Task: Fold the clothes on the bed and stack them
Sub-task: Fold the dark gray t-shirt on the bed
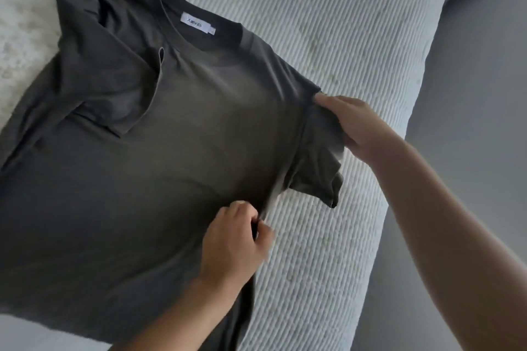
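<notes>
Across the bed (328,23), on its ribbed white cover, a dark grey t-shirt (142,165) lies spread front up, its collar toward the far side and a white neck label (197,23) showing inside the neckline. One sleeve, on the far left, is folded in over the chest, its hem edge running diagonally down the front. The other sleeve (316,157) hangs loose at the shirt's right side, near the edge of the bed.

The person's right hand (356,125) grips the shirt at the shoulder seam where that loose sleeve begins; the thumb lies on top of the cloth and the fingers are curled under it, so the sleeve droops below the hand. The left hand (236,239) pinches the shirt's side edge lower down, fingers curled tight with a small fold of fabric caught between thumb and fingertips. Between the two hands the side seam is pulled into a taut, slightly lifted line.

Beyond the bed's right edge, grey floor (470,94) shows.
</notes>
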